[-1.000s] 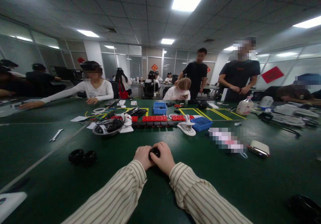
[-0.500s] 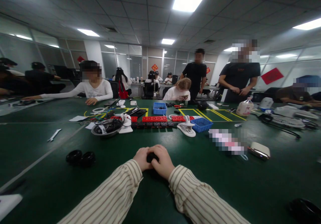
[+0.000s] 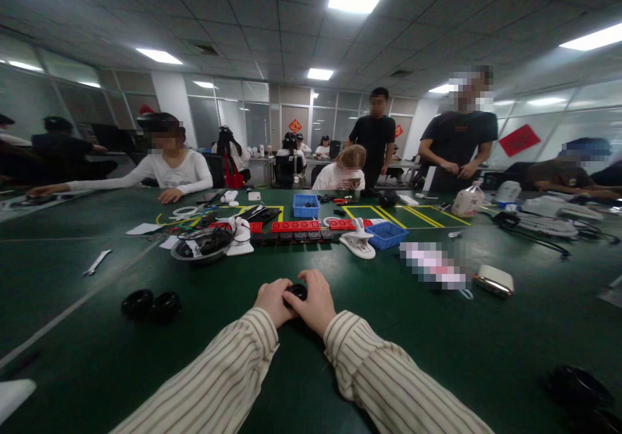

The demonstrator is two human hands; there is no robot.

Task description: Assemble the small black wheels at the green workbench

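Observation:
Between my two hands, over the green table, is a black tyre-like ring [image 3: 297, 291]. My left hand [image 3: 273, 301] grips its left side with curled fingers. On the other side my right hand [image 3: 315, 301] is closed round it, thumb across the near face and fingers over the far side. Its lower part is hidden by the hands. Two similar black rings [image 3: 151, 305] lie side by side on the table to my left. More black rings [image 3: 580, 385] show at the lower right, partly cut off by the frame.
Ahead stand a red and black strip of sockets [image 3: 296, 230], blue bins [image 3: 386, 234], a white clip stand [image 3: 358, 243] and a bowl of black cables [image 3: 203, 246]. A wrench [image 3: 97, 262] lies left, a cream case [image 3: 494, 281] right. Co-workers sit and stand beyond.
My right fingers have lifted and spread a little, so more of the black ring shows. The whole view has shifted slightly up and left.

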